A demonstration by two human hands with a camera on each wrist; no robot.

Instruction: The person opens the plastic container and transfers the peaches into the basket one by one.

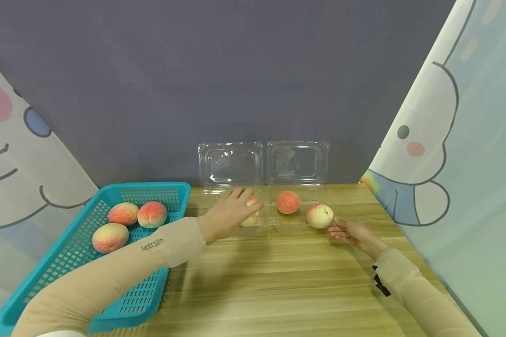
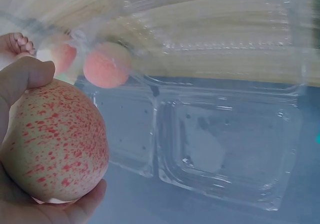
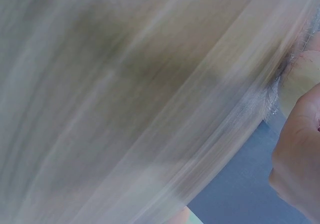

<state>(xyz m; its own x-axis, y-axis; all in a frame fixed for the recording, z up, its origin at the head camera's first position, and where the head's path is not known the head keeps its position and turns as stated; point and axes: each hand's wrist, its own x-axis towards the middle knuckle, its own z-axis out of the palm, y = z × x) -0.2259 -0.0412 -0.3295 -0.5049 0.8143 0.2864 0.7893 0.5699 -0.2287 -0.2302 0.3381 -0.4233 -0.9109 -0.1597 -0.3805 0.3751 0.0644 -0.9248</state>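
My left hand grips a speckled peach, thumb on one side and fingers on the other. It is over the left clear plastic clamshell box, whose lid stands raised at the back. Beside it is a second clear clamshell box, its lid raised too. A red peach sits in this right box, and a pale yellow peach lies at its right side. My right hand is at the right of the yellow peach, fingers loosely curled; whether its fingertips touch the peach is unclear.
At the left stands a turquoise basket holding a few more peaches. A grey wall rises behind the wooden table, and cartoon-printed cloths hang at both sides.
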